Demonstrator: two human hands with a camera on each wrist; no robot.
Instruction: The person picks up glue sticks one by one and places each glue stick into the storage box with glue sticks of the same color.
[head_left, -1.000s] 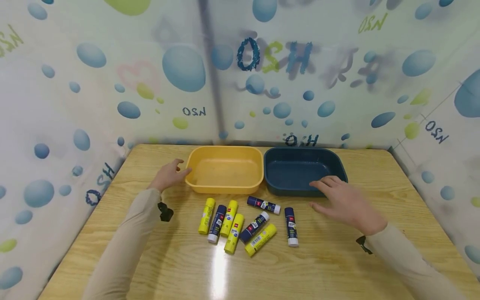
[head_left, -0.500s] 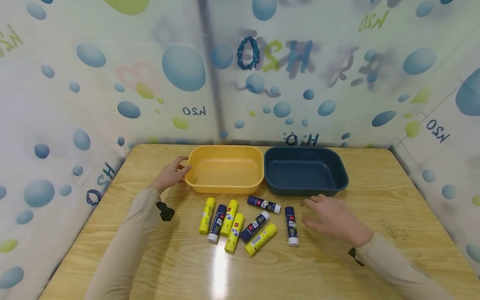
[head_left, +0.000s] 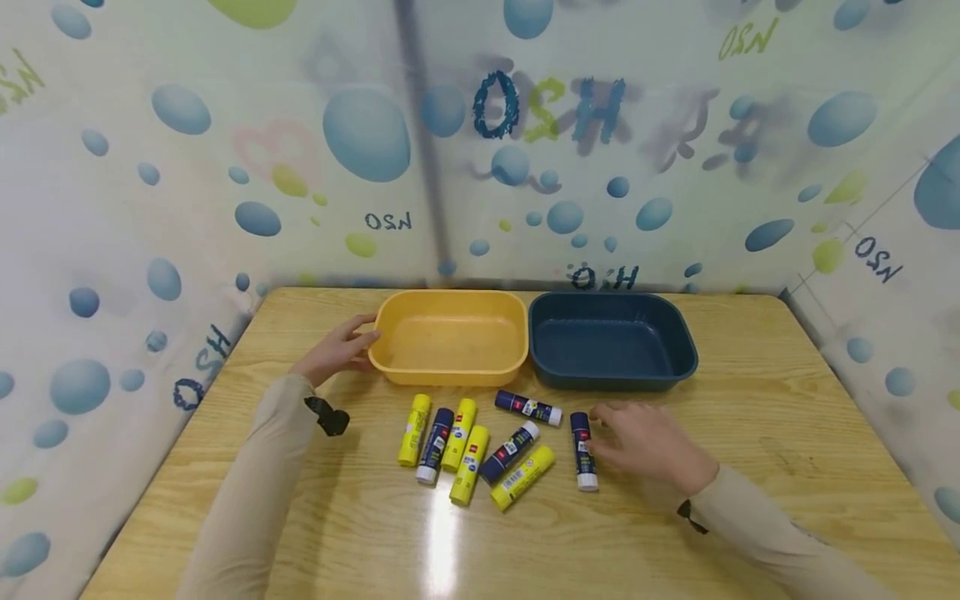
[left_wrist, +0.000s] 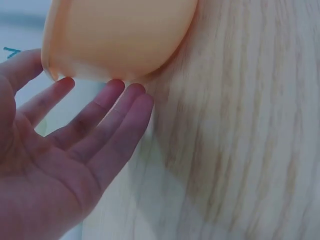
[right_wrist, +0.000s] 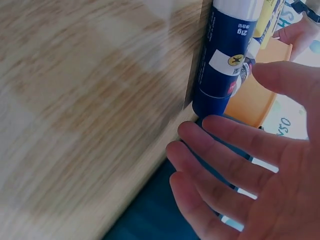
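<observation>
My left hand [head_left: 337, 350] is at the left end of the yellow tray [head_left: 450, 379], its fingers fairly straight. In the left wrist view the fingertips [left_wrist: 116, 86] meet the tray's outer wall and the thumb is by the rim. Over on the right, my right hand [head_left: 648, 440] hovers beside a navy glue stick [head_left: 582, 446] with a white end. The right wrist view has its fingers [right_wrist: 240, 142] spread and the thumb [right_wrist: 285, 80] close to that glue stick [right_wrist: 225, 55]; nothing is gripped.
A dark blue tray [head_left: 611, 383] stands against the yellow tray's right side. In front lie several yellow glue sticks [head_left: 469, 467] and several navy ones [head_left: 510, 452], loosely grouped on the wooden table [head_left: 360, 533]. A printed curtain [head_left: 480, 192] hangs behind the table.
My right hand has moved left and toward me, from over the dark blue tray's corner to beside the navy glue stick. The left hand has shifted slightly at the yellow tray's end.
</observation>
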